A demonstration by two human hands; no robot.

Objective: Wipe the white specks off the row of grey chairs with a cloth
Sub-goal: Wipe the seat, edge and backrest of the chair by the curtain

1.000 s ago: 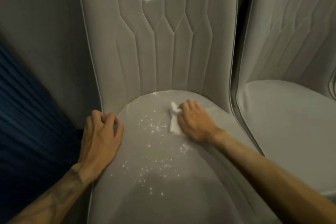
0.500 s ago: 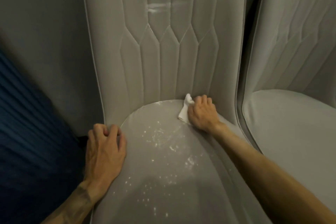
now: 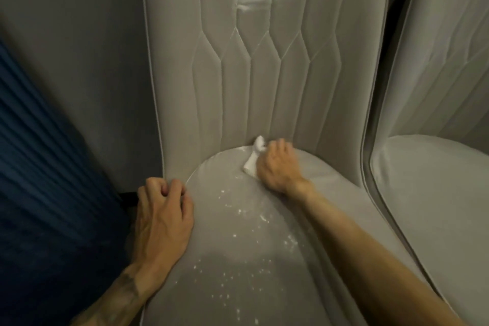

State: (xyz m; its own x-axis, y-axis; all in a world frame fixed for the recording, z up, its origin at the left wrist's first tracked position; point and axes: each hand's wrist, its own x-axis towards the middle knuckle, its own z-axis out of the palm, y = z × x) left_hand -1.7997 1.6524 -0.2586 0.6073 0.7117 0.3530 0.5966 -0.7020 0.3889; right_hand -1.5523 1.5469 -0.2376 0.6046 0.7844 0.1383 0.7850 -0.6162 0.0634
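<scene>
Centre chair (image 3: 264,92): grey velvety fabric. Tall back w/ stitched vertical channels meeting in zigzag points, thin pale piping round the edge.
Seat (image 3: 225,267): same grey nap, smooth, rounded at the rear. All places below are given from it.
White specks (image 3: 260,218): fine crumbly dots scattered down the seat's middle, rear to front, w/ a thicker patch towards its right side.
Smear (image 3: 254,4): chalky white streaks on the back, high above the seat.
Cloth (image 3: 251,161): small white crumpled wad at the seat's rear, touching the crease where seat meets back. One end pokes up against the back.
Right grip (image 3: 279,167): closed round the cloth, fingers curled over it, knuckles up, pressing it onto the seat's rear. Wrist bent, forearm runs diag. across the seat's right half.
Left grip (image 3: 162,219): palm down on the seat's left rear edge, fingers bent, tips bunched at the corner by the back. Can't tell if they clasp the edge or just rest there. Forearm comes in over the seat's front left.
Next chair (image 3: 436,206): just right of the seat, same grey fabric & piping, narrow dark gap between.
Blue fabric (image 3: 39,193): left of the seat, dark navy, fine ribbed folds, blurred.
</scene>
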